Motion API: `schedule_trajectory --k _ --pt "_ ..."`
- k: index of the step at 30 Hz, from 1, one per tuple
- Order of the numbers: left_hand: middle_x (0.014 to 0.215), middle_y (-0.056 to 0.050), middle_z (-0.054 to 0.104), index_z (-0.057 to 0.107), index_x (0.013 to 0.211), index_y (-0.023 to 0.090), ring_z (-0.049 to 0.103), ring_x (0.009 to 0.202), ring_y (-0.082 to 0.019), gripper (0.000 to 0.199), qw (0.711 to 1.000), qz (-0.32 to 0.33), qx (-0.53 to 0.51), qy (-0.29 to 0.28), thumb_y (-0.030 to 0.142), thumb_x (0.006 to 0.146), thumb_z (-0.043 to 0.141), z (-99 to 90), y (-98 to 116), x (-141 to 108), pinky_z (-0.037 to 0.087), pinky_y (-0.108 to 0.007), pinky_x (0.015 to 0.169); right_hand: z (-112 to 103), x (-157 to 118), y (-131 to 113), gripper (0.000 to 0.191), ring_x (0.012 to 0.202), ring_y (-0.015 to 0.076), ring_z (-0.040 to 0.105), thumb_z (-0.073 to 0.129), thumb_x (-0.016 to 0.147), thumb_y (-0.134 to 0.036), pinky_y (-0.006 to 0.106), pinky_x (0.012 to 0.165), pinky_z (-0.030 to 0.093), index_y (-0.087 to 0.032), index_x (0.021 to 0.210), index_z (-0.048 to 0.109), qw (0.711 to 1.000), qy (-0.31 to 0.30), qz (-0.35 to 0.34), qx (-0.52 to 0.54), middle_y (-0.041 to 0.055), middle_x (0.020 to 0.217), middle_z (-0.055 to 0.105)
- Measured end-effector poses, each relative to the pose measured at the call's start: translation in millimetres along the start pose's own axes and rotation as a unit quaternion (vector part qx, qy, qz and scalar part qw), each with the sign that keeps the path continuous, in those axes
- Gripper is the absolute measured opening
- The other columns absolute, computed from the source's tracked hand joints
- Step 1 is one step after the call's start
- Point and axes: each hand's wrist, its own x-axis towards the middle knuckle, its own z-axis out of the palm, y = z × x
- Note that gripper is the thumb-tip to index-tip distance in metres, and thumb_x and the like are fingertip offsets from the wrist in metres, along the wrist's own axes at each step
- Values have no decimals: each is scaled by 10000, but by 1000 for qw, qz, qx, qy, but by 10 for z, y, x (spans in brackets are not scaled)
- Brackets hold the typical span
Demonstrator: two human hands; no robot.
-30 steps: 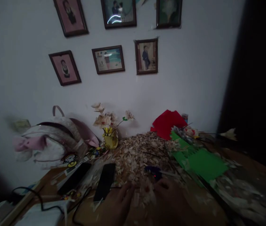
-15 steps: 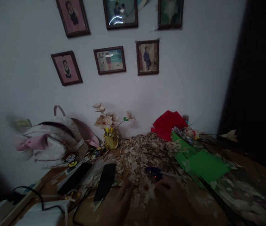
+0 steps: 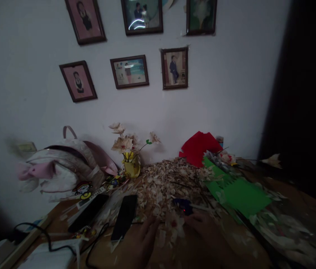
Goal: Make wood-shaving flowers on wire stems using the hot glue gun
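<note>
A pale handmade flower (image 3: 174,223) with a red centre lies between my hands, low in the view. My left hand (image 3: 142,241) is closed round its thin dark stem, which shows on both sides of the fingers. At the flower's right edge, my right hand (image 3: 204,227) is closed in a pinch; dimness hides what is between thumb and finger. Just beyond the right fingertips rests a dark blue glue gun (image 3: 182,204) with a small red light on. Loose pale petals (image 3: 160,186) are heaped behind the flower.
Left of my hands lie a black phone (image 3: 124,216), a second dark device (image 3: 89,213) and a black cable (image 3: 48,239). A yellow vase (image 3: 131,169) of flowers and a backpack (image 3: 59,168) stand by the wall. Green sheets (image 3: 243,196) and red material (image 3: 199,147) lie right.
My right thumb and finger have drawn closer together at the flower's edge. The left hand and the flower stay nearly still. The whole view has shifted slightly.
</note>
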Motion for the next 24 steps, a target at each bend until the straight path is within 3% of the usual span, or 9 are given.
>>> schedule_trajectory --k 4,10,24 --pt "817 -24 731 585 967 186 635 559 -108 373 1000 -1 2 9 93 884 233 -9 1 -2 451 -214 506 -5 -35 -51 338 819 251 627 490 664 -429 289 679 444 -172 688 709 1000 -12 15 -16 62 778 717" --pt "800 -27 723 585 972 185 630 565 -101 386 1000 3 -6 25 110 905 212 -31 19 31 445 -207 506 25 -34 -18 357 788 249 633 471 697 -425 302 686 449 -156 694 704 999 3 -35 -19 78 768 716" --pt "835 -33 723 587 995 184 629 600 -104 371 1000 1 -2 6 77 877 251 12 -2 -27 450 -208 529 28 -37 -31 416 746 222 612 436 742 -469 288 673 441 -141 687 685 998 20 -65 -7 73 723 692"
